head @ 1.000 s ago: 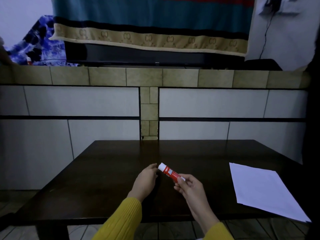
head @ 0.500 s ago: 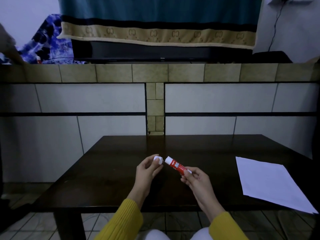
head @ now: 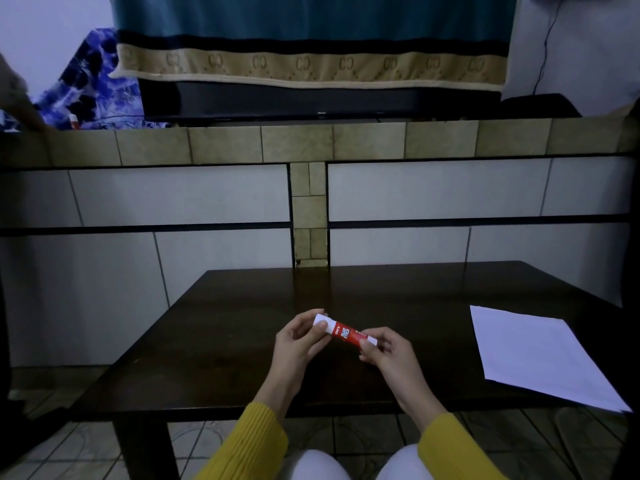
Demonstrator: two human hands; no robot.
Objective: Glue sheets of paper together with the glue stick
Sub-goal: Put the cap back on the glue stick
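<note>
A red glue stick [head: 344,332] with white ends is held level above the dark wooden table [head: 221,348]. My left hand [head: 298,346] pinches its white cap end between thumb and fingers. Its other end is pinched by my right hand [head: 388,355]. The white cap sits against the red body. White sheets of paper [head: 533,355] lie flat on the table to the right of my hands, reaching the front right edge. I cannot tell how many sheets are stacked there.
A tiled low wall [head: 308,209] stands right behind the table. On top of it are a dark screen under a teal and beige cloth [head: 311,64], and blue patterned fabric [head: 93,88] at the left. The table's front edge lies just before my sleeves.
Half a second ago my left hand held the white cap apart from the stick. Now the cap is back against the stick's end, and both hands have come closer together.
</note>
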